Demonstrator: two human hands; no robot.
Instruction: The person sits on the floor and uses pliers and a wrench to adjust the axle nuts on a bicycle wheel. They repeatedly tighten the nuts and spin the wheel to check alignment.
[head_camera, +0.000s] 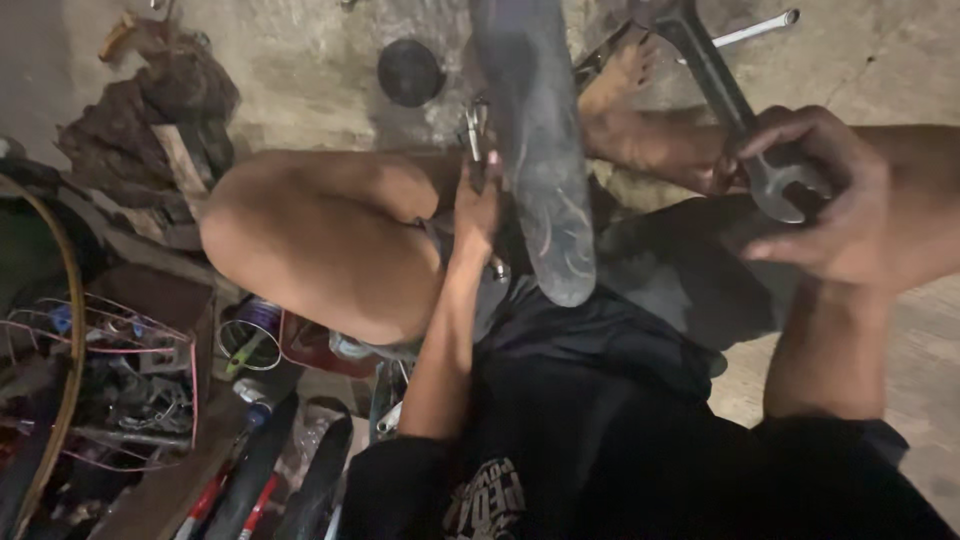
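Above concrete floor (300, 70), right hand (840, 200) grips wrench (735, 105) angled up-left.

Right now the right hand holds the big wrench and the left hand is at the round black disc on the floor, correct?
Not quite. The right hand does hold the big wrench, but the left hand is at the dark tyre, gripping a small metal part; the round black disc lies untouched. The head view shows it.

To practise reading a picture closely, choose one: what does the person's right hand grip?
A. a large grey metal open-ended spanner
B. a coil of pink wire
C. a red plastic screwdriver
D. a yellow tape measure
A: the right hand is closed round the jaw end of the large grey metal open-ended spanner, whose handle runs up and away.
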